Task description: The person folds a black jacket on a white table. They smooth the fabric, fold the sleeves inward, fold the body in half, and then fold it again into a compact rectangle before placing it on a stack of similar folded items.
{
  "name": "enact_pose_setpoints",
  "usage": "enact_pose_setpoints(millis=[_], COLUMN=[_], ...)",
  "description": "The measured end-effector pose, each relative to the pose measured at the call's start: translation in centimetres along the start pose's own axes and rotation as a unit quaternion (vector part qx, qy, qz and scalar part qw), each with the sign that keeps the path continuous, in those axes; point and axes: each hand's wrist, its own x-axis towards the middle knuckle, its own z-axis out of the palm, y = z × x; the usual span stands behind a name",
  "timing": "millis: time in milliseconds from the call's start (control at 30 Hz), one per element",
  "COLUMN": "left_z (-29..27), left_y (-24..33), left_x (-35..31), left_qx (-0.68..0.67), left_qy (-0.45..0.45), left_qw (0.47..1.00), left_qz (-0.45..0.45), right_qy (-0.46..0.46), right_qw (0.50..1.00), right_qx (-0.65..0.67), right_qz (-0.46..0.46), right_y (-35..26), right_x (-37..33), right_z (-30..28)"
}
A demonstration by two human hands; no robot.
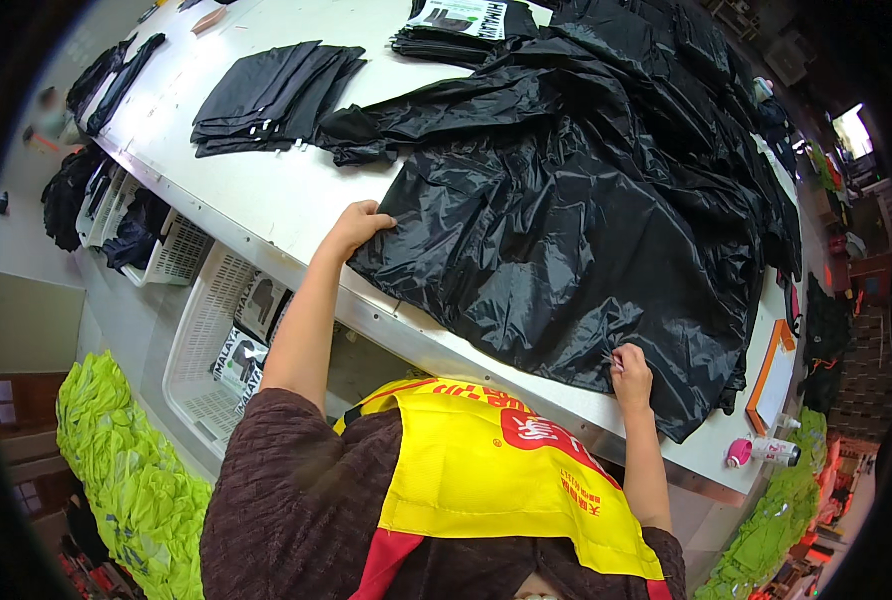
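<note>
A shiny black jacket [526, 220] lies spread and wrinkled over the white table [276, 200] in front of me, one sleeve stretched out to the left. At the jacket's left edge, my left hand [361, 224] is closed with the fabric pinched between thumb and fingers. Lower and to the right, near the front hem, my right hand [631, 377] pinches a small gathered bit of the same jacket. More black fabric is heaped behind it toward the far right, and where one garment ends and another begins is hard to tell.
Folded black garments [276, 95] lie in a pile at the far left; another stack [446, 45] carries a printed sheet. An orange-edged board [771, 375] and a bottle [766, 452] are at the right. Below the table's metal edge stands a white crate [188, 385]; lime-green fabric [116, 450] is heaped left.
</note>
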Motion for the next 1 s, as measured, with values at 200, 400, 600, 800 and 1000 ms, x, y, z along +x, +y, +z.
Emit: enact_pose_setpoints(millis=[200, 400, 600, 800, 1000], left_z=[4.7, 10.4, 13.0, 10.9, -4.0], left_y=[-0.9, 6.2, 4.1, 2.2, 2.7], left_x=[-4.5, -9.7, -5.1, -4.2, -6.2], left_qx=[0.388, 0.247, 0.115, 0.068, 0.384], left_qy=[0.121, 0.154, 0.075, -0.047, 0.307], left_qw=[0.850, 0.881, 0.979, 0.993, 0.870], left_qz=[0.335, 0.374, 0.147, 0.086, 0.042], right_qy=[0.030, 0.053, 0.033, 0.033, 0.102], right_qw=[0.989, 0.964, 0.973, 0.975, 0.951], right_qx=[-0.015, 0.090, 0.068, 0.045, -0.095], right_qz=[0.147, 0.244, 0.216, 0.213, 0.275], right_y=[0.9, 4.0, 3.9, 3.5, 8.8], right_x=[-4.8, -7.2, -6.8, -6.7, -10.9], right_z=[-1.2, -0.3, -0.8, -1.6, -3.3])
